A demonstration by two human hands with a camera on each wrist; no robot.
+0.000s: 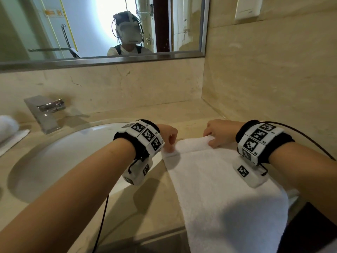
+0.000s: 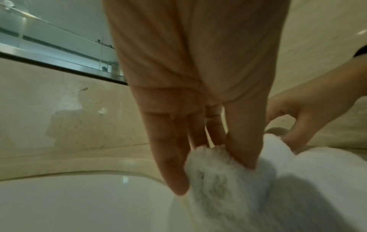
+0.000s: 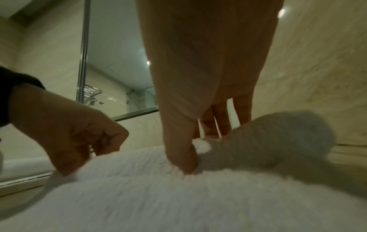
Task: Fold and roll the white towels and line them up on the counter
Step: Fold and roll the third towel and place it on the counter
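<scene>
A white towel (image 1: 224,189) lies on the counter (image 1: 160,110) right of the sink (image 1: 54,157), its near end hanging over the front edge. At its far end, the left hand (image 1: 168,135) and right hand (image 1: 218,133) both pinch the small rolled edge with curled fingers. Left of the sink, past the tap (image 1: 45,114), sits another rolled towel (image 1: 7,127).

Two white towels (image 1: 218,179) (image 1: 7,126) — one sink (image 1: 60,156), one faucet (image 1: 45,114), one mirror (image 1: 91,24).
</scene>
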